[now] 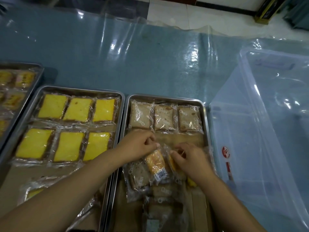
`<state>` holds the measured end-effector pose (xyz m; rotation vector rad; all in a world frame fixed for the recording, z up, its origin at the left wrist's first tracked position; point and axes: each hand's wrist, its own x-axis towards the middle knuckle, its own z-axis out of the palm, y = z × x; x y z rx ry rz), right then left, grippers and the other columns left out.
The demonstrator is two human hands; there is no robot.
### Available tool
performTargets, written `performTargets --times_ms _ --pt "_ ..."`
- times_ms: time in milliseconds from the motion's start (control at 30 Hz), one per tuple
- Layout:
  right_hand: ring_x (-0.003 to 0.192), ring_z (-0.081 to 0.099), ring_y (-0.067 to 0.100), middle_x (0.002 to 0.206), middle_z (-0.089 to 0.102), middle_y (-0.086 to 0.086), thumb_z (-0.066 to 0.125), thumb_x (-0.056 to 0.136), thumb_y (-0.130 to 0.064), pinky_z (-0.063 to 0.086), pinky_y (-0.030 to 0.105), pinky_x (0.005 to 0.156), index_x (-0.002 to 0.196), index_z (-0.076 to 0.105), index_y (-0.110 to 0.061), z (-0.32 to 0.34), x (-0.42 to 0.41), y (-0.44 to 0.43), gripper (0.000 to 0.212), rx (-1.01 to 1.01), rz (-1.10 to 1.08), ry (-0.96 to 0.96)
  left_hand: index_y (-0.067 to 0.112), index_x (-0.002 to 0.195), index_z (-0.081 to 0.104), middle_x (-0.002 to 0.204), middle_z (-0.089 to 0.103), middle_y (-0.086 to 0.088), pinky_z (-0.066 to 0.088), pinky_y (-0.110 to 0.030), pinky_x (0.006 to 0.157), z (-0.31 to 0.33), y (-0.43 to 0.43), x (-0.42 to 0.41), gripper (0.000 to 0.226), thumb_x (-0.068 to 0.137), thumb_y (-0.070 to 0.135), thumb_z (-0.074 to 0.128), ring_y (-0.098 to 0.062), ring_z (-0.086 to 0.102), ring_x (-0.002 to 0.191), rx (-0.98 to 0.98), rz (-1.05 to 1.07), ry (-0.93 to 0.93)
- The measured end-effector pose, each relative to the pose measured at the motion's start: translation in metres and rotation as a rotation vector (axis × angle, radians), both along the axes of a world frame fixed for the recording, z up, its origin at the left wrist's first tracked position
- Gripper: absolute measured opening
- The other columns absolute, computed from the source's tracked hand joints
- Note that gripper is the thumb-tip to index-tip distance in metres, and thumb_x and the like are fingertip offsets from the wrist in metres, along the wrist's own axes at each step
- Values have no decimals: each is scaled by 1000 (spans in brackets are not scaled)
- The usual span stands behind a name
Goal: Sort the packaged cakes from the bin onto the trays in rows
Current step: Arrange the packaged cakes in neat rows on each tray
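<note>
The left hand (138,146) is pinching the upper end of an orange-topped packaged cake (155,163) with curled fingers, and the right hand (189,158), just beside it, is curling its fingers round the clear wrapper of a yellow packaged cake (172,162). Both cakes are hovering over the middle of the right tray (206,124), low in the centre of the frame. The orange-topped one is carrying a white barcode label at its lower end; the digits are too blurred to read. Below the hands, loose brown cakes (140,176) are lying in a crooked heap, while a row of three brown cakes (164,117) is sitting straight along the tray's upper edge. Their crinkly wrappers are showing a repeated white printed word that cannot be made out. To the left, a middle tray (80,89) of dull steel is holding six yellow slices (78,109) in two rows, and a third tray (21,64) is poking in at the left edge. At the right, a clear plastic bin (267,114) is bearing a red sticker (225,152). Everything is resting on a blue-grey worktop (133,56) under a glossy, wrinkled plastic sheet. White floor tiles (184,12) are showing at the upper right.
</note>
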<state>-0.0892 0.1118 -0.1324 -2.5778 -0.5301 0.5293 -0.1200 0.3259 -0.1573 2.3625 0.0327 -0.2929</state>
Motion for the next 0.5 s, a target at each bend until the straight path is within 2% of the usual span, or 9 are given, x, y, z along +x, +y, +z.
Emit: performTargets --times_ms 100,167,300,367,433,500 --pt "79 54 4 96 56 -11 50 79 -65 51 21 69 104 59 -30 4 -17 1 44 -88 48 -19 33 105 55 88 55 20 42 -20 62 1 0 -17 46 72 64 60 3 53 79 18 -14 94" --pt "72 51 1 85 51 -15 49 76 -69 48 20 60 95 57 -32 5 -24 3 43 -131 86 -39 31 108 54 92 57 18 41 -20 60 1 -4 -25 49 71 61 66 0 54 78 12 -40 139" --pt "54 45 3 63 48 -11 55 84 -48 30 19 46 75 48 -30 7 -34 8 22 -193 65 -114 27 108 53 89 53 19 36 -17 56 4 -5 -36 44 74 47 73 7 49 74 -102 15 128" --pt "49 44 4 58 48 -10 54 89 -35 27 17 42 73 53 -25 10 -39 11 19 -269 28 -192 26 107 54 86 54 19 37 -19 57 7 -2 -43 41 75 43 73 6 51 75 -143 63 116" --pt "49 47 6 59 51 -9 52 92 -33 28 18 41 79 59 -21 16 -46 15 19 -328 -31 -275 25 107 56 84 54 17 39 -20 58 10 4 -52 36 77 37 72 3 53 76 -196 115 111" --pt "45 44 6 58 50 -9 48 94 -39 24 19 40 79 60 -20 25 -55 22 27 -348 -108 -363 26 103 58 83 56 15 39 -20 58 14 15 -66 27 80 31 71 1 54 75 -265 164 111"
